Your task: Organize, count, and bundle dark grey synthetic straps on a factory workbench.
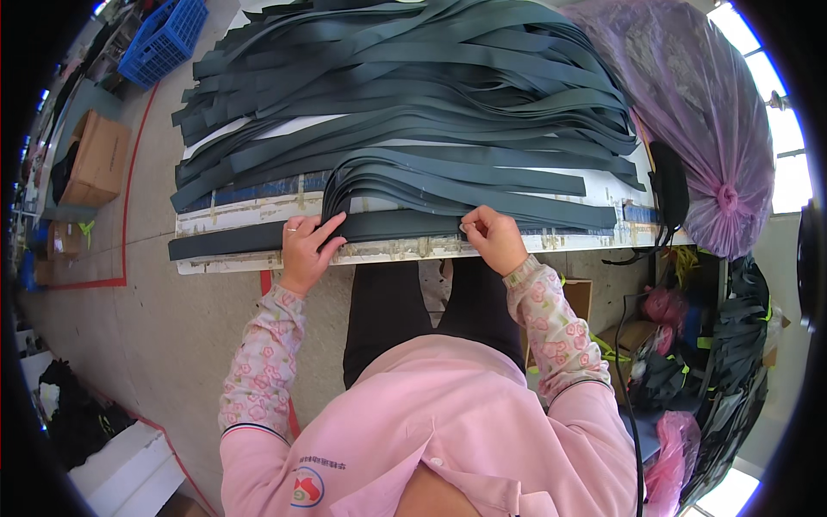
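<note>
Near the front edge of the table lies a flat, dark grey-green fabric strip point(228, 240). My left hand point(306, 250) rests on it with thumb and forefinger apart, beside the bend of a looped bundle of similar strips point(379, 178). To the right, my right hand point(494, 239) has its thumb and forefinger pinched together at the front strip, just below the bundle. The fingers hide the exact point of the pinch. Beyond both hands, a large heap of the same strips point(405, 69) covers much of the table.
The white, tape-marked table edge point(396, 250) runs in front of me. A big purple plastic bag point(689, 103) stands at the right, next to a black pouch point(668, 185) with a cord. A blue crate point(162, 43) and a cardboard box point(96, 159) are on the left.
</note>
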